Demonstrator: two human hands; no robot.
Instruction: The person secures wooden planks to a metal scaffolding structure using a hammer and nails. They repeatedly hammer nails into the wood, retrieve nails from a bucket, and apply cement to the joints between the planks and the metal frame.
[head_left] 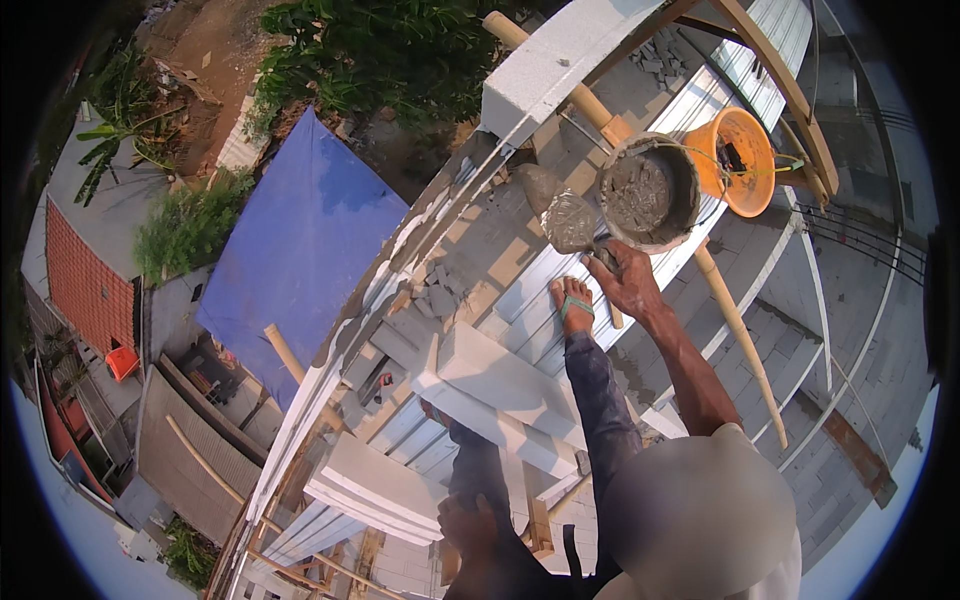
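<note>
My right hand [630, 285] is closed around the handle of a trowel [570, 222], whose blade is covered with wet grey mortar. Just left of the trowel is a round mortar-caked bucket [690, 190] holding grey mortar [640, 190]; the blade is beside its rim. Past the blade lies another grey lump [538, 182]. In shadow by my left leg, my left hand [470, 525] rests with its fingers loosely spread and nothing visible in it. My right foot [575, 305], with a green strap, stands on pale metal sheeting [540, 285].
An orange bucket [745, 160] stands against the mortar bucket. White lightweight blocks [500, 375] are stacked near my legs, and one block [560, 70] sits on the wall top. Bamboo poles [740, 340] cross below. A blue tarp [300, 250] lies far below, beyond the wall edge.
</note>
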